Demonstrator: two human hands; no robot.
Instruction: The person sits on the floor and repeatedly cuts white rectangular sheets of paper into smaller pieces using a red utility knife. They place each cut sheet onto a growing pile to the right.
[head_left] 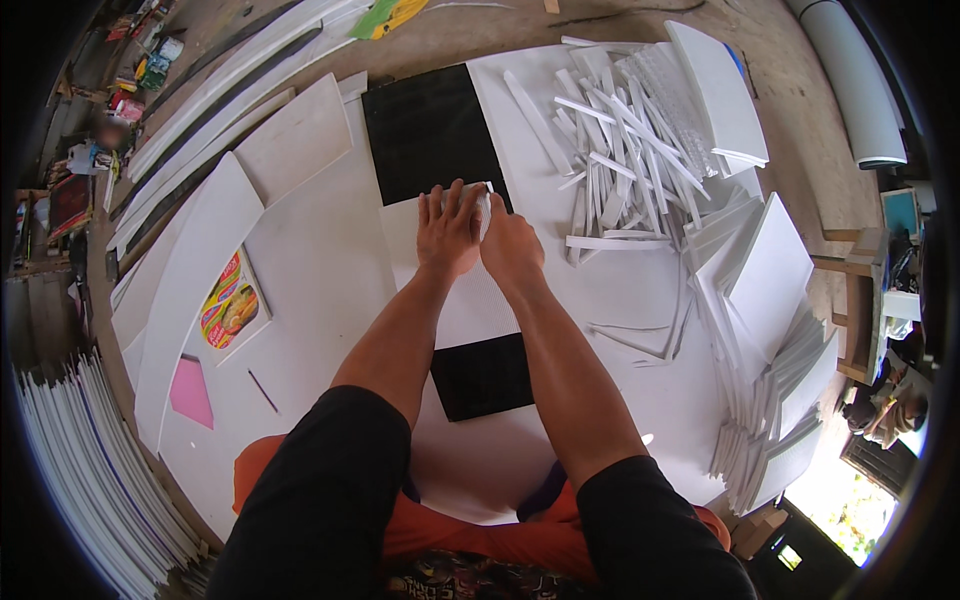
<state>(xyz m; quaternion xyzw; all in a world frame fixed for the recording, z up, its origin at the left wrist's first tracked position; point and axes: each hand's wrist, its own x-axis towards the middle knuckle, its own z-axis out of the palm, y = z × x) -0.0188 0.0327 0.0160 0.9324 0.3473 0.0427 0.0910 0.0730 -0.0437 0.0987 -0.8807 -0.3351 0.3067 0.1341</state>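
Observation:
My left hand (448, 232) lies flat with its fingers apart, pressing on a white, finely ribbed sheet (480, 300). Close beside it, my right hand (512, 245) is closed near the sheet's far edge. A small dark tip shows by its fingers, but what it grips is hidden. Beyond the hands a black panel (430, 125) lies on the white work surface (330, 290). Between my forearms, at the near end of the ribbed sheet, is a smaller black piece (485, 378).
White offcut strips (620, 150) are heaped at the right, near stacked white panels (765, 280). To the left lie large white sheets (200, 250), a colourful printed piece (232, 305), a pink piece (190, 392) and a thin dark pen-like stick (263, 391).

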